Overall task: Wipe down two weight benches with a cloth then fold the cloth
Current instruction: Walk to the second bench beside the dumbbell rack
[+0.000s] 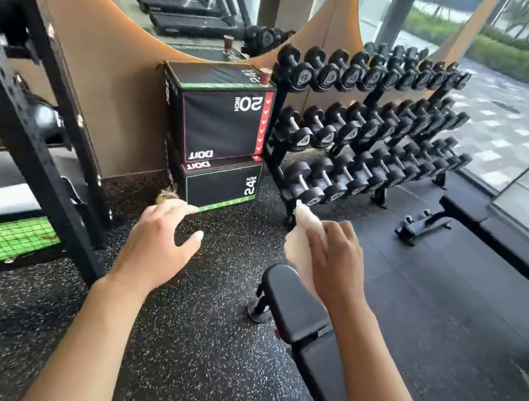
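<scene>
A person's right hand pinches a bunched white cloth above the near bench; left hand hovers empty, fingers loosely spread; the far bench waits right; a loose pinch could drop the cloth onto the gritty floor.

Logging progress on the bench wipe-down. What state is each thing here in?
right hand: holds the cloth above the near bench
cloth: bunched, not folded
left hand: open, holds nothing
near bench: flat, pad bare
far bench: flat, nothing on it
dumbbell rack: full
</scene>
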A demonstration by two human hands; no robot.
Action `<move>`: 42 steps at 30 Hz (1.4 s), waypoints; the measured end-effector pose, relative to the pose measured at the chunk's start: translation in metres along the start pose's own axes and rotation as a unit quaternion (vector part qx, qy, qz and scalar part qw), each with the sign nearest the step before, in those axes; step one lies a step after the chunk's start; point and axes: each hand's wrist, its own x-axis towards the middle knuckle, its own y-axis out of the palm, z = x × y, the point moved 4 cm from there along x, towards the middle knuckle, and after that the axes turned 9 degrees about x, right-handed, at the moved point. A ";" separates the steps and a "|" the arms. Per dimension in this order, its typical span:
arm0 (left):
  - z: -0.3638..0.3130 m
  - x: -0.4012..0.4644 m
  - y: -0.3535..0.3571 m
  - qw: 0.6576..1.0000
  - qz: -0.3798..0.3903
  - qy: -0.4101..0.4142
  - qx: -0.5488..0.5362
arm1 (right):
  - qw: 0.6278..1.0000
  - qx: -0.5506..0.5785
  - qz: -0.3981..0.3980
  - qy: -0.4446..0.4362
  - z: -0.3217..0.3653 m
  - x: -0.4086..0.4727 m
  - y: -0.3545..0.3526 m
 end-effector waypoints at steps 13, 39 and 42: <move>-0.003 0.176 0.055 0.998 -0.012 -0.025 0.059 | 0.998 0.037 0.033 -0.024 -0.068 0.191 0.063; 0.001 0.524 0.158 0.994 0.039 0.094 0.030 | 0.993 0.050 -0.081 0.066 -0.168 0.444 0.145; 0.025 0.573 0.157 0.992 0.052 0.114 0.018 | 0.989 0.044 -0.103 0.092 -0.159 0.471 0.168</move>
